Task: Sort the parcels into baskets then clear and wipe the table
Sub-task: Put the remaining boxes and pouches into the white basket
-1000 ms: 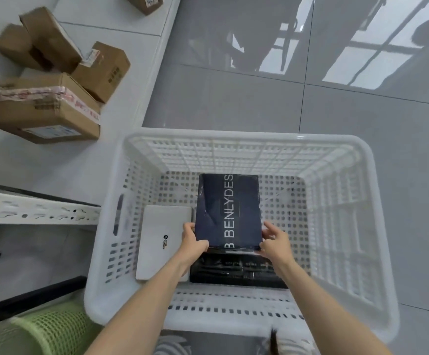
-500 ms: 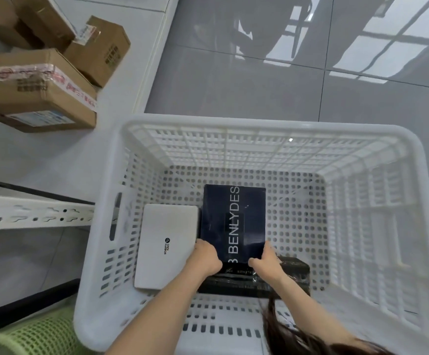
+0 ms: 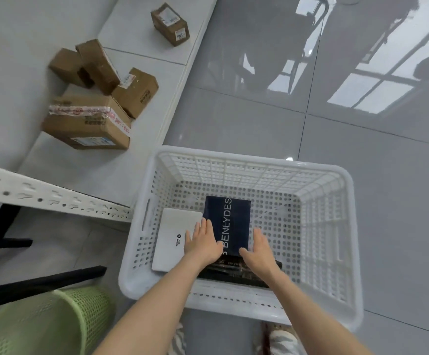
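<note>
Your two hands reach into the one white basket (image 3: 259, 158) standing on the grey tiled floor (image 3: 362, 175). Both are spread flat, fingers straight and together. Your left hand (image 3: 203, 242) lies along the navy box's (image 3: 230, 221) 9 o'clock edge, partly over the white box (image 3: 172, 239). Your right hand (image 3: 258, 249) lies along its 3 o'clock edge. Each thumb rests on the navy lid, and neither hand curls round anything.

Three parcels lie in the basket. The flat white box sits at 9 o'clock of the navy one. The navy one lies atop a black box (image 3: 234, 274) that shows at its 6 o'clock end.

At 10 o'clock from the basket, five cardboard boxes sit on a raised white ledge (image 3: 80, 170). Four are clustered around the large taped box (image 3: 88, 121), and one lone small box (image 3: 170, 24) stands apart at 12 o'clock of them. One green basket (image 3: 54, 319) sits at 8 o'clock, and one perforated white rail (image 3: 42, 198) at 9 o'clock.
</note>
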The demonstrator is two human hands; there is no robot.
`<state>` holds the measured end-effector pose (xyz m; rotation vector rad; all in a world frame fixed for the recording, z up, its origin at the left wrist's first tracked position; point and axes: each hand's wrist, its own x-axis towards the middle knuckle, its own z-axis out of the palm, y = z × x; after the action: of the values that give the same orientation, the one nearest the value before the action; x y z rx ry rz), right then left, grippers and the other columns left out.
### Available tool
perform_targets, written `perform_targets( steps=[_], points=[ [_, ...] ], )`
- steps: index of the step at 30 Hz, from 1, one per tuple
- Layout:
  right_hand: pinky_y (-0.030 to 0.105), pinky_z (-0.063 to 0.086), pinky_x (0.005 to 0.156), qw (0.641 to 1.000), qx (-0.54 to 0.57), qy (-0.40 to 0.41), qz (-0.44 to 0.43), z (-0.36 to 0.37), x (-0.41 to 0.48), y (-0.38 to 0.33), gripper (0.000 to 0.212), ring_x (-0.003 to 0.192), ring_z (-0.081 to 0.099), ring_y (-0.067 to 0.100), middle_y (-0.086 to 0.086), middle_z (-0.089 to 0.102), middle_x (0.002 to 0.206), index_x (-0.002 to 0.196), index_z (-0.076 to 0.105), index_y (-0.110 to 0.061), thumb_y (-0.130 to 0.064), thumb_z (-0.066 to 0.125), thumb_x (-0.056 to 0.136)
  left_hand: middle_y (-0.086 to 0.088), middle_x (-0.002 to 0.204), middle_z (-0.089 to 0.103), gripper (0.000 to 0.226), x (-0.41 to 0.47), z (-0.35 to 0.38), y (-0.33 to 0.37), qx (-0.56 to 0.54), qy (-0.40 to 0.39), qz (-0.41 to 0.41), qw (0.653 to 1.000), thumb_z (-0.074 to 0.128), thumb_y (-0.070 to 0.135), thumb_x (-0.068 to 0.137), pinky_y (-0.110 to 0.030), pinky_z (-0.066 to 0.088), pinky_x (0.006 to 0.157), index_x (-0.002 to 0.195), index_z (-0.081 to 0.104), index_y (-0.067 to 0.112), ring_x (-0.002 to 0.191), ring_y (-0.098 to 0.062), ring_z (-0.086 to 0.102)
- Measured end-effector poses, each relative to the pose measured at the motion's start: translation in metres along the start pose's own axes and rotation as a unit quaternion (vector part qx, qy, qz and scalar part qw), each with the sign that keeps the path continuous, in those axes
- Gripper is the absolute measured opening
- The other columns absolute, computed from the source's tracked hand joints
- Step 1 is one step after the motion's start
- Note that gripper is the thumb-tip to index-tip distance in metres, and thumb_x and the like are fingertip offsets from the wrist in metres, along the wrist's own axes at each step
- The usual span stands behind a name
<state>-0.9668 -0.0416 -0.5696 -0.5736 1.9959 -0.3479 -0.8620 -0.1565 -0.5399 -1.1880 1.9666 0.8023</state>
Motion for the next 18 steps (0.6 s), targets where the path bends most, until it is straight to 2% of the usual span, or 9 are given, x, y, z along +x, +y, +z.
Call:
perform_targets(
  steps=[2, 6, 9, 12, 18],
  points=[
    [0.043, 0.016, 0.119, 0.999, -0.026, 0.014, -0.022, -0.033, -0.030, -0.029, 0.074, 0.146, 0.010, 0.024, 0.005, 0.012, 0.159, 0.152, 0.012, -0.011, -0.026, 0.052, 0.092, -0.003, 0.158, -0.015, 0.068, -0.031, -0.033, 0.009, -0.010, 0.020, -0.006, 1.000, 0.028, 0.038, 0.099, -0.043, -0.006, 0.117, 0.150, -0.009, 0.012, 0.146, -0.017, -0.013],
    [0.039, 0.006, 0.120, 0.988, -0.117, 0.036, -0.090, -0.091, -0.079, -0.072, 0.075, 0.148, -0.003, 0.022, 0.003, -0.003, 0.161, 0.153, -0.001, -0.017, -0.028, 0.047, 0.096, -0.002, 0.156, -0.023, 0.068, -0.099, -0.087, 0.030, -0.035, 0.080, 0.008, 0.996, 0.026, 0.045, 0.099, -0.049, -0.010, 0.114, 0.150, -0.013, 0.023, 0.144, -0.022, -0.019],
    [0.042, 0.000, 0.118, 0.969, -0.197, 0.034, -0.145, -0.125, -0.124, -0.104, 0.075, 0.147, -0.011, 0.023, 0.002, -0.014, 0.159, 0.152, -0.009, -0.023, -0.028, 0.042, 0.097, 0.000, 0.151, -0.033, 0.068, -0.162, -0.114, 0.041, -0.074, 0.115, 0.044, 0.990, 0.029, 0.050, 0.097, -0.054, -0.015, 0.111, 0.146, -0.017, 0.039, 0.142, -0.026, -0.026],
    [0.043, 0.000, 0.119, 0.939, -0.267, 0.030, -0.214, -0.152, -0.182, -0.141, 0.076, 0.147, -0.013, 0.023, 0.001, -0.020, 0.158, 0.150, -0.014, -0.024, -0.028, 0.041, 0.098, 0.004, 0.144, -0.041, 0.070, -0.235, -0.137, 0.043, -0.077, 0.193, 0.056, 0.976, 0.028, 0.053, 0.096, -0.055, -0.018, 0.110, 0.144, -0.021, 0.040, 0.141, -0.024, -0.029],
    [0.040, 0.004, 0.119, 0.884, -0.291, 0.047, -0.363, -0.148, -0.295, -0.237, 0.075, 0.147, -0.007, 0.022, 0.001, -0.014, 0.159, 0.150, -0.013, -0.025, -0.029, 0.041, 0.099, -0.004, 0.153, -0.031, 0.069, -0.372, -0.173, -0.009, -0.046, 0.345, -0.055, 0.936, 0.020, 0.054, 0.097, -0.050, -0.020, 0.110, 0.144, -0.026, 0.031, 0.142, -0.021, -0.026]
  ],
)
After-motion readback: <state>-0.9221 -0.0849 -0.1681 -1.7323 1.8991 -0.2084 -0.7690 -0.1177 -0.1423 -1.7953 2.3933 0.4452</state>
